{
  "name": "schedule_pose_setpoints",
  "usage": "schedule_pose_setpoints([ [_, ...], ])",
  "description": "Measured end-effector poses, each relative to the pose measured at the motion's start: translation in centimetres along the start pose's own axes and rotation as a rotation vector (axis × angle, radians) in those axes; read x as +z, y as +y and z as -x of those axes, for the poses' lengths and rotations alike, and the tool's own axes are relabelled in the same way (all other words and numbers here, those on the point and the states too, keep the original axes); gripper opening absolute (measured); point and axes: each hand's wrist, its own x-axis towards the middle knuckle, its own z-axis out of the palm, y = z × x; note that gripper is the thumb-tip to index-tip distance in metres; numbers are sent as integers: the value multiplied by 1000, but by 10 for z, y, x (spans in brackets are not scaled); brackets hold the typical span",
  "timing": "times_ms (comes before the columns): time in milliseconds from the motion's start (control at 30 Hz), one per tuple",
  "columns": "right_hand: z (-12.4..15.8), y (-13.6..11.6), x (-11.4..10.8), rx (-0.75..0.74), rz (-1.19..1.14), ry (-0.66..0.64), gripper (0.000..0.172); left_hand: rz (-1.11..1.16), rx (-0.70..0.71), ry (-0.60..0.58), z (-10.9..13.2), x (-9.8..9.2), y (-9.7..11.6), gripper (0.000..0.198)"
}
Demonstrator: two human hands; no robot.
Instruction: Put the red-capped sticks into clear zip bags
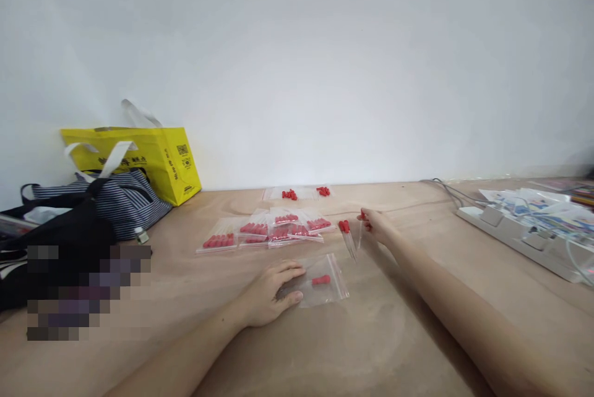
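A clear zip bag (331, 298) lies flat in front of me with a red-bulbed dropper (321, 280) inside. My left hand (273, 292) rests on the bag's left part, thumb and fingers apart. Farther right, my right hand (377, 226) pinches the red bulb of a glass dropper (360, 242), whose thin tube points down toward the table. Just left of it, a pair of droppers (346, 230) with red bulbs lies on the wood. Several filled zip bags (220, 239) of red-bulbed droppers overlap beyond my left hand.
Loose red bulbs (289, 195) lie on a clear bag near the wall. At left stand a yellow bag (179, 168), a striped bag (123, 199) and a black bag (88, 230). A white power strip (510, 241) with cables and printed packets (533, 211) occupies the right side.
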Motion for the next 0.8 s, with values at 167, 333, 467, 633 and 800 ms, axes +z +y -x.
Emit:
schedule_pose_setpoints([
  [167,55,4,-19,-36,-191,16,16,-5,-23,-5,0,-1,0,39],
  [333,97,10,-10,-16,-452,-30,26,2,-33,3,0,0,0,40],
  [467,112,7,4,18,-516,-37,29,3,-41,3,1,1,-2,43],
  [633,128,3,13,61,-433,-233,35,3,-61,14,-1,1,-3,47],
  [800,131,9,17,-86,-101,-446,30,4,-38,24,-1,0,-2,46],
])
